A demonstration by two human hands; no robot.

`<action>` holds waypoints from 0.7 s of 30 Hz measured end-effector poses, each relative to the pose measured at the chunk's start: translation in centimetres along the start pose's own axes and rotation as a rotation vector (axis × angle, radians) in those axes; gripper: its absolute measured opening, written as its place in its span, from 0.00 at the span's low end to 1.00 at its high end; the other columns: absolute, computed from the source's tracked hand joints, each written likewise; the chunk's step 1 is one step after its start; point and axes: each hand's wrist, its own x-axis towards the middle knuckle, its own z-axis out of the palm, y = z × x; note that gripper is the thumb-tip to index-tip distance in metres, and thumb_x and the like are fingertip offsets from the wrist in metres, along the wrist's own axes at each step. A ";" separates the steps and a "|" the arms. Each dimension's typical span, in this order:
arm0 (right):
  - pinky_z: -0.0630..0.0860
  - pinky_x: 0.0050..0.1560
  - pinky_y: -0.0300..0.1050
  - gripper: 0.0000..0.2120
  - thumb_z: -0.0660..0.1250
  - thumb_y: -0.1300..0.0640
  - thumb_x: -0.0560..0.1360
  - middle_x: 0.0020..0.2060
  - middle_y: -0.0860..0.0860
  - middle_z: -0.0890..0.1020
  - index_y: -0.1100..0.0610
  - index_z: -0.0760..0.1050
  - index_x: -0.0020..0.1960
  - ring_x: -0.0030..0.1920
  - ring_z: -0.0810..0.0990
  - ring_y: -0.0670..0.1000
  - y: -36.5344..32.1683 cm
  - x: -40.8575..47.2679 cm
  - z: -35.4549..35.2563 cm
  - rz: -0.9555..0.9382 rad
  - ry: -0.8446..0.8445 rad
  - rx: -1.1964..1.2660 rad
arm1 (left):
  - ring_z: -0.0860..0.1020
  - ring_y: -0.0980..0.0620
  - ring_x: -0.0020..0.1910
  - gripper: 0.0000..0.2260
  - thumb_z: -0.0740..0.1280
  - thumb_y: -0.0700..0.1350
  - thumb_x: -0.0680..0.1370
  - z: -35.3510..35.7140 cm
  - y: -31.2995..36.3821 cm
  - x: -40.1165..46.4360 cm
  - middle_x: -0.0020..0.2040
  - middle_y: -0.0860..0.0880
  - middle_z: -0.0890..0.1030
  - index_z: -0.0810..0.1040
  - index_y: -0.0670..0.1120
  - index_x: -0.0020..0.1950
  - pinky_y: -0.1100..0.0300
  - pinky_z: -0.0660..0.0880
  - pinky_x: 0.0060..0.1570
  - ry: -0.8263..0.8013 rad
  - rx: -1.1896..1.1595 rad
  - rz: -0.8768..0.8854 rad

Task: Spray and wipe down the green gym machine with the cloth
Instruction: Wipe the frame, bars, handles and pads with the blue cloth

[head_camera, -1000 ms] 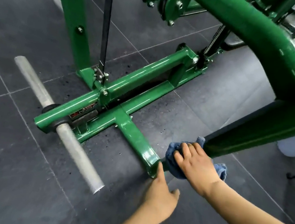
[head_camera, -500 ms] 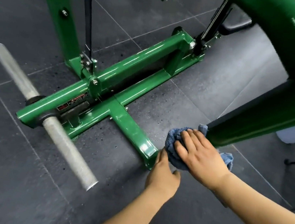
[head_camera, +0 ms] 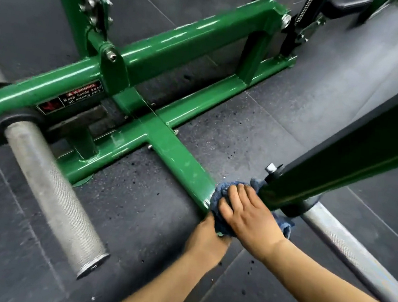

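Note:
The green gym machine [head_camera: 181,40] stands low on the dark floor. A short green foot bar [head_camera: 179,163] points toward me. At its near end lies a blue cloth [head_camera: 220,196], and my right hand [head_camera: 247,214] presses on it with flat fingers. My left hand [head_camera: 207,239] is just below the bar's end, touching the cloth. Its fingers are hidden under the cloth and my right hand. No spray bottle is in view.
A thick green beam [head_camera: 354,165] slopes down from the right and ends beside my right hand. A knurled steel sleeve [head_camera: 54,198] juts out at the left, and another steel bar [head_camera: 356,253] runs off to the right. A warning sticker [head_camera: 73,100] sits on the frame. Dark specks dot the floor.
The camera has come closer and lower to the base. My left hand has moved up to the bar's end, under the cloth. My right hand stays on the cloth.

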 end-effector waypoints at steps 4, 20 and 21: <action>0.65 0.62 0.61 0.16 0.52 0.63 0.74 0.54 0.68 0.76 0.65 0.73 0.56 0.52 0.77 0.67 -2.5 -0.6 5.3 -0.035 -0.007 0.003 | 0.79 0.43 0.56 0.17 0.70 0.49 0.74 1.8 -3.7 2.8 0.55 0.44 0.82 0.75 0.45 0.61 0.56 0.76 0.51 0.005 0.018 0.002; 0.68 0.36 0.54 0.21 0.68 0.53 0.55 0.38 0.61 0.75 0.60 0.76 0.47 0.36 0.74 0.59 -10.9 3.3 14.6 0.245 -0.180 0.080 | 0.75 0.43 0.63 0.19 0.62 0.43 0.77 1.9 -13.3 12.7 0.64 0.43 0.78 0.71 0.46 0.68 0.58 0.70 0.57 -0.075 0.274 0.148; 0.68 0.33 0.52 0.23 0.72 0.53 0.51 0.37 0.59 0.75 0.58 0.76 0.45 0.35 0.73 0.58 -10.8 4.0 14.0 0.331 -0.174 0.148 | 0.73 0.44 0.65 0.22 0.61 0.42 0.78 1.2 -12.7 12.6 0.66 0.43 0.76 0.67 0.47 0.72 0.59 0.69 0.59 -0.043 0.234 0.159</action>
